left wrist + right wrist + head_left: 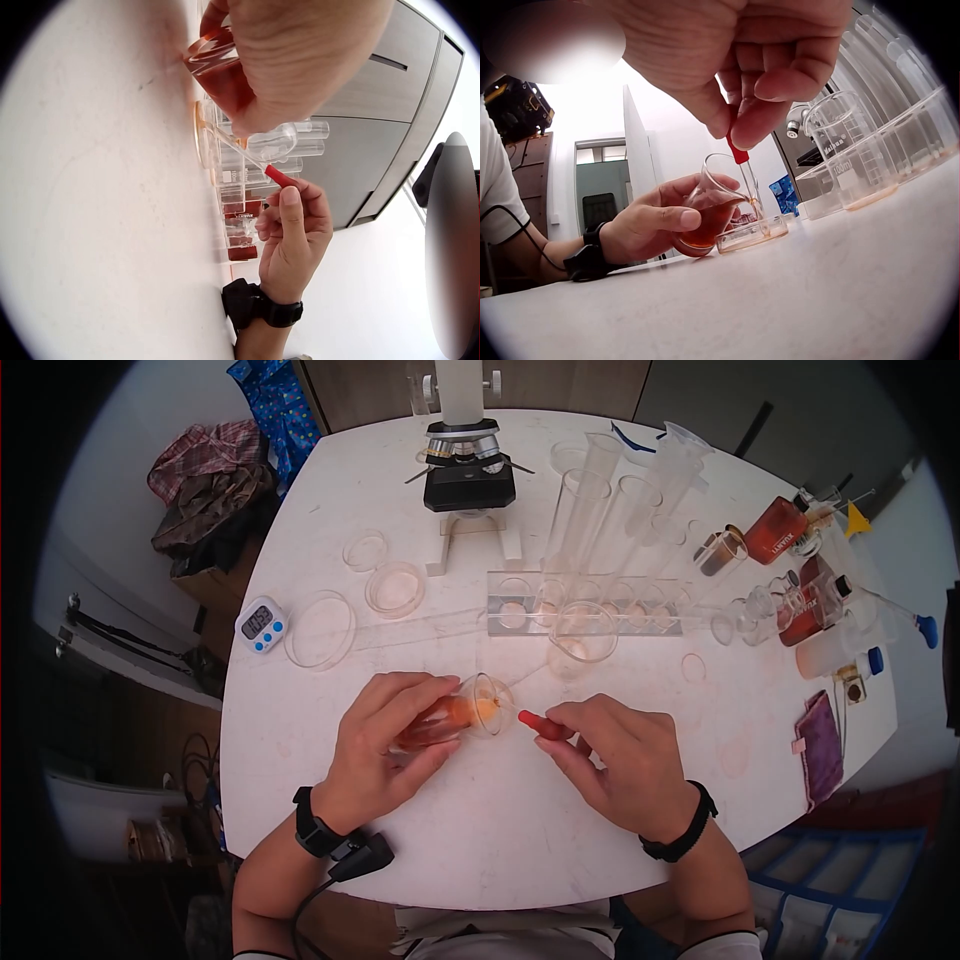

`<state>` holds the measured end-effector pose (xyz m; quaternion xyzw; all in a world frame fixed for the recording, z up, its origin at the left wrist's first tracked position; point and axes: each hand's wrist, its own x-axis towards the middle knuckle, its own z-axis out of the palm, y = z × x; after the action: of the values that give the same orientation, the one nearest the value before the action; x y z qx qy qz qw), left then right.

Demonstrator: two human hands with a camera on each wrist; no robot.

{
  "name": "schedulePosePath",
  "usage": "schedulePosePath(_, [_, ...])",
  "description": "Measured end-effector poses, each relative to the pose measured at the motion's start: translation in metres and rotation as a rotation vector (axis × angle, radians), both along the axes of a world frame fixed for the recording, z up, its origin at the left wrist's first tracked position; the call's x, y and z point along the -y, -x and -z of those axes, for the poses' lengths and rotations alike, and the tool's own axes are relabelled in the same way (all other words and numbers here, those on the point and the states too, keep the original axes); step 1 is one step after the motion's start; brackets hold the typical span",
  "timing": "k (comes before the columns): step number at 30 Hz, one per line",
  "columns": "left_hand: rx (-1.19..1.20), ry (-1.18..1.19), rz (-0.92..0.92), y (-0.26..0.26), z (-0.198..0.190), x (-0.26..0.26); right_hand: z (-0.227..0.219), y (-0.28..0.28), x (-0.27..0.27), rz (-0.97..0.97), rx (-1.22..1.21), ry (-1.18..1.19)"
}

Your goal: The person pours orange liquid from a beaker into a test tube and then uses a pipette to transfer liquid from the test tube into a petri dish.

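Flask (432,726) tilted, left hand (368,752) gripping it, right hand (632,768) pinching dropper (540,724) (red-bulbed)

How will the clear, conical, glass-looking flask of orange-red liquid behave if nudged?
Nudged, the flask would likely spill: the left hand holds it tilted, with liquid near its mouth. Its clear, thin-looking wall suggests something rigid and possibly fragile. Smooth and curved, it may slip or roll if released.
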<state>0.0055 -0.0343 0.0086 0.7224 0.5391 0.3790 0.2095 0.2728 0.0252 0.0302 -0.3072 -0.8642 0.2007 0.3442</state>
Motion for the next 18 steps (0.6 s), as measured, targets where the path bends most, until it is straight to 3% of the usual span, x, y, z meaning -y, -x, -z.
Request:
schedulePosePath(4, [-0.079,0.009,0.038,0.004,-0.0014,0.0004,0.0003,0.0001,-0.0002,-0.001,0.0,-0.003])
schedulePosePath(18, [-0.025,-0.018,-0.005,-0.0016,-0.0009,-0.0004,-0.0006,0.0003,0.0006,-0.007,0.015,-0.011])
